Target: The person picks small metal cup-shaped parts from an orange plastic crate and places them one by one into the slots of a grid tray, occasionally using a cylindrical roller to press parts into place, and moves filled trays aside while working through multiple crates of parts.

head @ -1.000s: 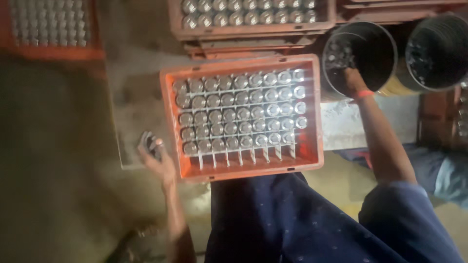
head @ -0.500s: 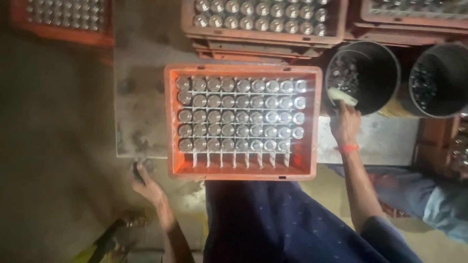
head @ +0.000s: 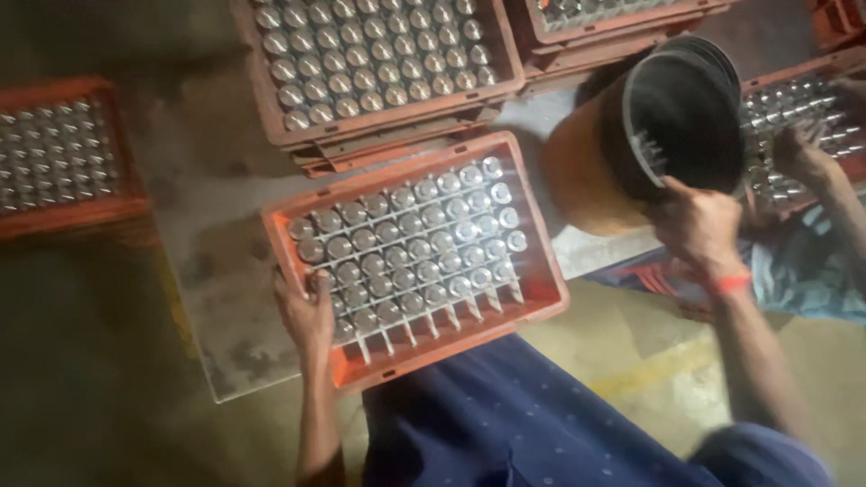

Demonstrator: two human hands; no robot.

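Note:
An orange plastic crate [head: 541, 298] filled with rows of shiny metal cylinders [head: 410, 243] lies on a metal sheet in front of me. My left hand [head: 307, 311] rests on the crate's near-left corner, fingers over its rim. My right hand [head: 699, 221] grips the rim of a black bucket [head: 686, 117], which is tilted toward me with several metal pieces showing inside.
Another full orange crate [head: 379, 117] sits behind on stacked crates, one more at far left [head: 63, 212], others at top right. Another person's hand [head: 798, 153] reaches over a crate at the right. My blue-clothed lap [head: 505, 424] fills the bottom.
My left hand rose from below the sheet onto the crate's corner. My right hand moved from the crate's right side to the bucket's rim and tipped the bucket. The view rotated.

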